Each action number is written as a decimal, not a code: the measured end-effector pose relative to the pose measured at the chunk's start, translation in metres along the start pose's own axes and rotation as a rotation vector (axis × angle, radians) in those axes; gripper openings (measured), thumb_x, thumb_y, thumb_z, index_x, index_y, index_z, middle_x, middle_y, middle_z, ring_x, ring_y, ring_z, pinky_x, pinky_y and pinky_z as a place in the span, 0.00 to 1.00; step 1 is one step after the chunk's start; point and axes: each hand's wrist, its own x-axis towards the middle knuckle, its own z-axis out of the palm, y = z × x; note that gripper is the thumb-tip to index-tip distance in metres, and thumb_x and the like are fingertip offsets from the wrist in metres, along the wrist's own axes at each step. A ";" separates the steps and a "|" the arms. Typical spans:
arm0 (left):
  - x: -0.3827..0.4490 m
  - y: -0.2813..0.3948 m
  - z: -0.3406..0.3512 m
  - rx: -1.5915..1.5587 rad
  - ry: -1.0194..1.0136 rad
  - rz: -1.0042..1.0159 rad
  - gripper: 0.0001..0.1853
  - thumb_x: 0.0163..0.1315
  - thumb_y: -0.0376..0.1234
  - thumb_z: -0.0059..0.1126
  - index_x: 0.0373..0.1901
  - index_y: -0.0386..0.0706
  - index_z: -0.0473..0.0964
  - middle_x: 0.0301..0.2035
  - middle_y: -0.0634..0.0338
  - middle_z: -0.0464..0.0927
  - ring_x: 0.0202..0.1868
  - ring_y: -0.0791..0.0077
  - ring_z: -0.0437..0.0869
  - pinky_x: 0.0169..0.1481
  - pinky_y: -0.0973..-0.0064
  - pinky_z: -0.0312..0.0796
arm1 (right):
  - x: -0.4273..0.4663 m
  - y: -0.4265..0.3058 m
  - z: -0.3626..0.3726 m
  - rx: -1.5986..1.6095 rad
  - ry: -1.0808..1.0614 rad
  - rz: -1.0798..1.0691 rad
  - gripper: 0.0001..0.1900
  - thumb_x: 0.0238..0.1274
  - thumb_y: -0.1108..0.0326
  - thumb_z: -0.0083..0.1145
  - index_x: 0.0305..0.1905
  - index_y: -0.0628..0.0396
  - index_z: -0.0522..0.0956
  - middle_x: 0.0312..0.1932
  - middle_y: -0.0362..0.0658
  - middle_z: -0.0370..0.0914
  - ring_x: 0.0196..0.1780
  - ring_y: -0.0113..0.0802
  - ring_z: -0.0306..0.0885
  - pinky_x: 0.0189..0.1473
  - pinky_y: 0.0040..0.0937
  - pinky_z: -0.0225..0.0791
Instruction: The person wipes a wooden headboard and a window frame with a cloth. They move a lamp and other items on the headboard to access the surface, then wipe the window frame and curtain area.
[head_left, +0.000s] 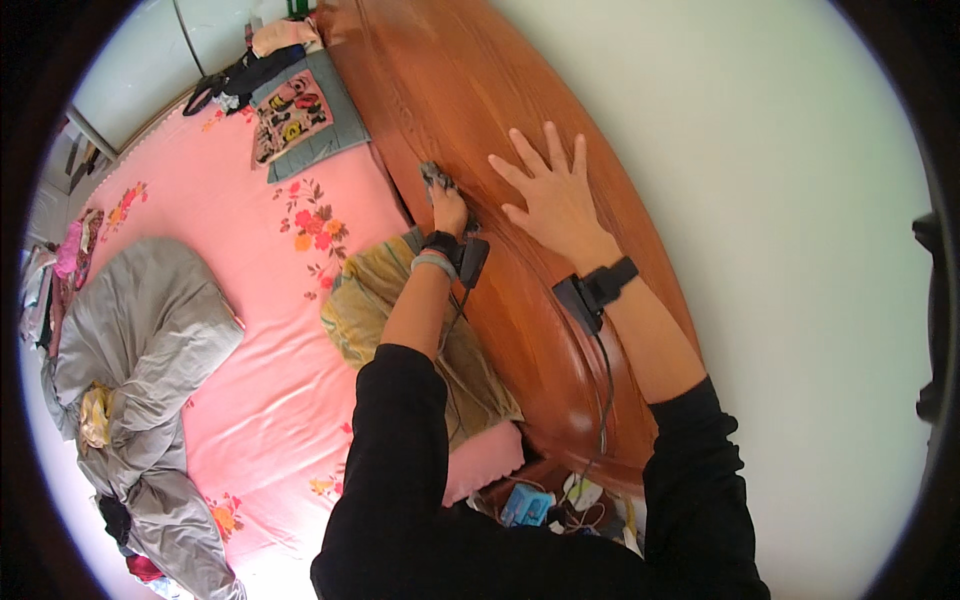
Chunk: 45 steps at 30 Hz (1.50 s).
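Note:
My left hand (450, 211) grips a crumpled dark grey cloth (436, 175) against the reddish-brown wooden headboard (480, 120). Part of the cloth shows on both sides of the fingers. To the right, my right hand (555, 199) has its fingers spread over the headboard and holds nothing; whether the palm presses on the wood, I cannot tell. Both wrists carry black strapped devices with cables. Below my left forearm a yellow-brown cloth or towel (367, 289) lies at the bed's edge beside the headboard.
A pink floral sheet (270, 375) covers the bed. On it are a rumpled grey blanket (157, 322), a grey-blue pillow (337, 112) and a patterned pink cloth (300, 112). A blue box (527, 505) and cables lie beyond the bed's corner. A pale wall (787, 262) stands behind the headboard.

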 end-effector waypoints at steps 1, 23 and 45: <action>0.012 -0.001 -0.007 0.006 -0.006 -0.036 0.28 0.72 0.34 0.29 0.73 0.43 0.45 0.66 0.46 0.56 0.64 0.52 0.61 0.66 0.62 0.59 | 0.012 0.002 0.009 -0.081 -0.115 0.026 0.30 0.55 0.55 0.62 0.65 0.40 0.70 0.74 0.42 0.52 0.76 0.58 0.40 0.69 0.70 0.35; 0.118 0.030 -0.022 0.145 0.112 0.474 0.28 0.74 0.38 0.33 0.68 0.27 0.52 0.71 0.40 0.44 0.73 0.50 0.45 0.76 0.67 0.39 | 0.027 0.007 0.017 -0.121 -0.151 -0.029 0.24 0.54 0.54 0.61 0.57 0.49 0.77 0.74 0.47 0.51 0.75 0.67 0.36 0.63 0.81 0.35; -0.003 0.154 0.011 0.317 -0.315 0.722 0.27 0.72 0.31 0.39 0.72 0.52 0.54 0.73 0.49 0.39 0.74 0.45 0.37 0.75 0.54 0.41 | 0.028 0.010 0.017 -0.061 -0.183 0.019 0.17 0.53 0.57 0.58 0.47 0.49 0.82 0.72 0.46 0.56 0.75 0.67 0.38 0.63 0.83 0.29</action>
